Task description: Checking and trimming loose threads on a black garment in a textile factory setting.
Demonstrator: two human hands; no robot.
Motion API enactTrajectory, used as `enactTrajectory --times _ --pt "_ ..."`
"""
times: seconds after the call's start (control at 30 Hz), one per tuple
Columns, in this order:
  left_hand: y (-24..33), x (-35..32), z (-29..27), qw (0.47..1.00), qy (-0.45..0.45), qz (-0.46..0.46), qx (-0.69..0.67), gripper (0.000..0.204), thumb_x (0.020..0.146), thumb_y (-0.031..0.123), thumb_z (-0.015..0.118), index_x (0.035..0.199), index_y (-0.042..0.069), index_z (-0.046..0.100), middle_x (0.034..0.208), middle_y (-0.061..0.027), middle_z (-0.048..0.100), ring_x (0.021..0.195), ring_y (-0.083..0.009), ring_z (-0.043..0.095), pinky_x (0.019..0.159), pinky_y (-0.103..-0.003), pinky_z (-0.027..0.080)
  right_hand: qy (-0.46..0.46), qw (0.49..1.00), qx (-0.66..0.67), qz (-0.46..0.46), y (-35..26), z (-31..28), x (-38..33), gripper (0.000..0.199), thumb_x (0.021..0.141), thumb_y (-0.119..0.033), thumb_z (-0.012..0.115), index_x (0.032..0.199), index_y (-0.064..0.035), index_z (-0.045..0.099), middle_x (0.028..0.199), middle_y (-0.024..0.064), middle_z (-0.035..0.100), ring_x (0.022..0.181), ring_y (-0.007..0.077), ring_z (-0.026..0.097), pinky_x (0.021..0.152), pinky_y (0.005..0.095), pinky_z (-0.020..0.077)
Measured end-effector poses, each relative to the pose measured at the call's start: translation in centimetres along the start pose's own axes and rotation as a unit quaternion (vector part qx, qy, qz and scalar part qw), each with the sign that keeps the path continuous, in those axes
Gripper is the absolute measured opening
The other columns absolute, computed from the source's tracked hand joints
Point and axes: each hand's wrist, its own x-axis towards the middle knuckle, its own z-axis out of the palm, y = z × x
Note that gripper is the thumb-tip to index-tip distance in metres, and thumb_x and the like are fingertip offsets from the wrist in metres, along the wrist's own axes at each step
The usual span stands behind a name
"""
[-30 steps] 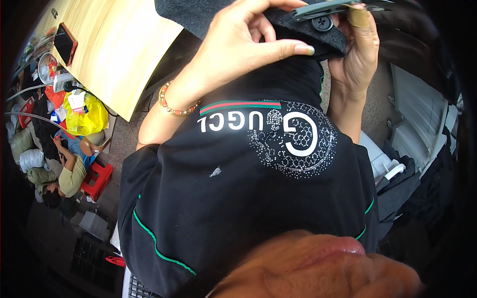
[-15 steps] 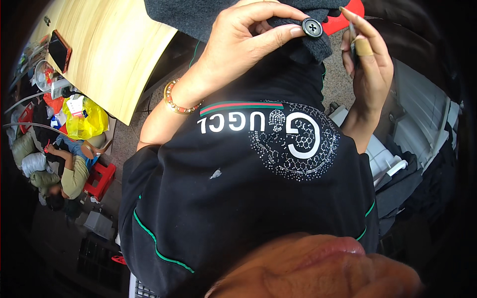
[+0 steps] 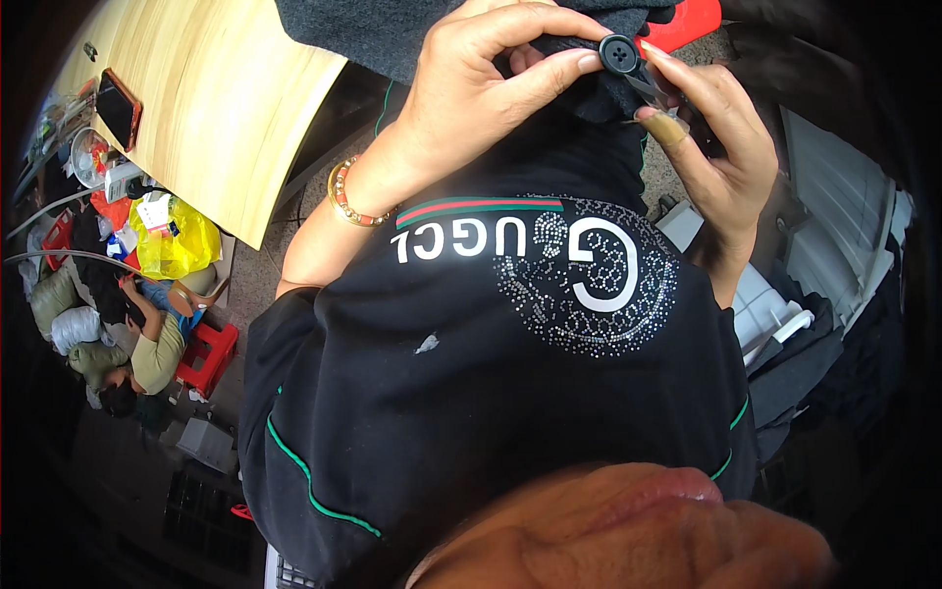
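Observation:
A round black four-hole button (image 3: 619,55) sits at the edge of dark grey fabric (image 3: 363,34), pinched between the thumb and forefinger of my left hand (image 3: 481,93). The cloth runs behind that hand and out past the top edge. Right beside the button, my right hand (image 3: 721,137) is closed on small shiny metal thread snips (image 3: 652,90), partly hidden by the fingers. Their tips are at the button's lower right edge; whether they touch thread, I cannot tell. A tan bandage (image 3: 667,128) wraps the right thumb.
A pale wooden table (image 3: 226,108) with a phone (image 3: 119,108) on it lies at the left. Beyond are a yellow plastic bag (image 3: 175,240), a red stool (image 3: 207,358) and a seated person (image 3: 159,344). A red object (image 3: 687,27) is behind my hands; white panels (image 3: 834,206) stand at the right.
My right hand has moved left and turned, bringing the snips up against the button. My left hand still pinches the button in nearly the same place.

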Motion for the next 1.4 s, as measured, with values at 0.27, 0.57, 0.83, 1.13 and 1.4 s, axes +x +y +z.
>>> enactTrajectory --times 0.27,0.57,0.83,1.13,1.4 --pt "0.0 -0.1 0.1 1.0 0.005 0.007 0.007 0.022 0.083 -0.003 0.069 0.105 0.002 0.07 0.087 -0.0031 0.06 0.062 -0.0068 0.05 0.055 -0.019 0.04 -0.019 0.999 -0.024 0.021 -0.2 0.2 -0.3 0.042 0.078 0.003 0.073 0.119 0.0031 0.065 0.105 0.0136 0.068 0.086 0.0161 0.061 0.077 0.0246 0.0467" --pt "0.0 -0.1 0.2 1.0 0.012 -0.008 -0.005 0.022 0.082 -0.004 0.069 0.104 0.001 0.07 0.086 -0.003 0.058 0.063 -0.0063 0.049 0.056 -0.019 0.039 -0.018 0.999 -0.037 0.02 -0.1 0.5 -0.4 0.042 0.079 0.002 0.073 0.121 0.0019 0.065 0.1 0.0121 0.067 0.086 0.0152 0.062 0.076 0.024 0.0471" --pt "0.0 -0.2 0.4 1.0 0.009 0.0 0.003 0.021 0.082 -0.003 0.069 0.103 0.002 0.07 0.085 -0.0027 0.059 0.064 -0.0069 0.049 0.057 -0.019 0.039 0.043 0.996 -0.046 -0.056 0.6 1.0 -0.3 0.038 0.076 -0.002 0.077 0.114 -0.0027 0.07 0.084 0.0086 0.066 0.069 0.0121 0.061 0.058 0.0225 0.0476" --pt "-0.2 0.1 -0.2 0.996 -0.006 0.044 0.082 0.028 0.082 -0.002 0.07 0.11 0.002 0.069 0.085 -0.0011 0.058 0.065 -0.007 0.049 0.059 -0.019 0.04 0.12 0.989 0.054 0.061 1.0 1.6 -0.2 0.049 0.081 0.001 0.074 0.127 0.0059 0.057 0.12 0.0147 0.062 0.108 0.0193 0.062 0.098 0.0291 0.0457" --pt "-1.4 -0.4 0.6 0.977 0.029 -0.061 -0.201 0.032 0.082 0.009 0.077 0.111 0.001 0.068 0.103 -0.0017 0.059 0.079 -0.0037 0.053 0.065 -0.017 0.041 0.105 0.994 -0.008 -0.007 -1.7 3.5 2.6 0.055 0.079 0.0 0.073 0.131 0.0031 0.055 0.118 0.0148 0.063 0.097 0.0209 0.063 0.085 0.0288 0.0489"
